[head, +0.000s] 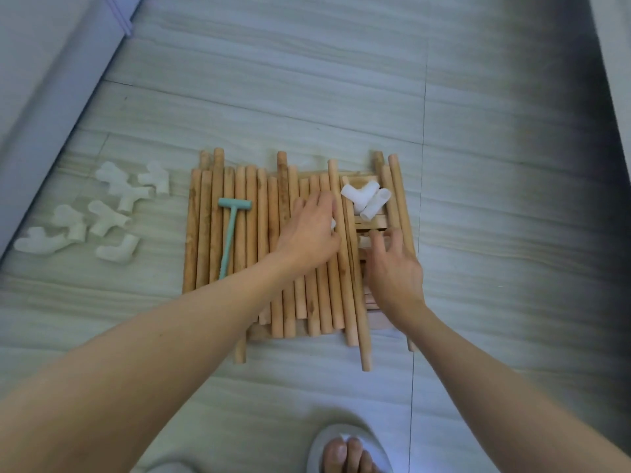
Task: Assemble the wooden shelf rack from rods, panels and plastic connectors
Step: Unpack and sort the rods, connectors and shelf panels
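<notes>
Left hand (pixel 309 230) seems to pinch a white connector (pixel 333 224); right hand (pixel 392 268) spread wide over stiff, light rods (pixel 239 233).

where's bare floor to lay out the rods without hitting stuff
Bare grey tile floor lies right of the pile of wooden rods, and beyond its far ends. The strip between the pile and the loose white plastic connectors on the left is narrower. The pile itself is crowded: teal mallet, both hands.
</notes>
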`<state>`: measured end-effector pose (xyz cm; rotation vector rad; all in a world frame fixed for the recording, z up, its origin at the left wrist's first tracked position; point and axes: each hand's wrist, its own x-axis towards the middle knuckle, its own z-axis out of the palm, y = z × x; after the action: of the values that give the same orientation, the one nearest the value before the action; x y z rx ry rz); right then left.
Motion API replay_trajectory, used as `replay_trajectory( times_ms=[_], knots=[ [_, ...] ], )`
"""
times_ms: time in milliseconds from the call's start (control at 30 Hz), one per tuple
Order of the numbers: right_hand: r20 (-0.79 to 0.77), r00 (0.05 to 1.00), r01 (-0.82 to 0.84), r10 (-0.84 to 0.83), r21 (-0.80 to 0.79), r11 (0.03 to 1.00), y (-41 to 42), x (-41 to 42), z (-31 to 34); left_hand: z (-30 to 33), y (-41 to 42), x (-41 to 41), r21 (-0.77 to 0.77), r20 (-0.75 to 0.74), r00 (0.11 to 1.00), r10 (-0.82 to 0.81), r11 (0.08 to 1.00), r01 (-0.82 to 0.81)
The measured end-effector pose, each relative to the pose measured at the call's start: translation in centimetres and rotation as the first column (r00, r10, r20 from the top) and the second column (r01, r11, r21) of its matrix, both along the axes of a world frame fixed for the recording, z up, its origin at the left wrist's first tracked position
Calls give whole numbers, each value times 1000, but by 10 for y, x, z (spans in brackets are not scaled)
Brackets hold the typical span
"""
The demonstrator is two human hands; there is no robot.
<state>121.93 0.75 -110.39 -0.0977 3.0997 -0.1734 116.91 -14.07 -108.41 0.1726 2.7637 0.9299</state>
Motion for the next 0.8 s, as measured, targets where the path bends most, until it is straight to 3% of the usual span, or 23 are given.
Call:
replay_trajectory(
  times_ms=[100,167,233,300,400,500,667,800],
  knots=[
    [76,993,98,-92,-85,992,7,-19,-2,3,3,-18,-83,-16,1000,6,997,-8],
    [53,983,185,-178,-236,954,12,-26,-3,2,7,-27,-116,-36,999,34,993,-38],
    [74,944,319,-322,-454,832,18,-35,2,0,12,-34,-117,-35,999,29,993,-33],
    [158,930,359,-331,-573,737,23,-52,9,-3,18,-39,-188,-31,999,-29,982,23],
    [225,965,223,-135,-436,872,28,-82,19,-8,20,-43,-328,23,994,-109,938,111],
    [276,961,117,-37,-281,953,29,-99,18,-12,19,-42,-363,-1,994,-106,926,99],
    [219,975,106,-48,-258,960,17,-83,18,-12,10,-37,-236,-73,995,-72,970,53],
    [133,981,184,-141,-413,892,3,-64,33,-6,-4,-28,-62,-72,997,8,998,-13]
  ],
)
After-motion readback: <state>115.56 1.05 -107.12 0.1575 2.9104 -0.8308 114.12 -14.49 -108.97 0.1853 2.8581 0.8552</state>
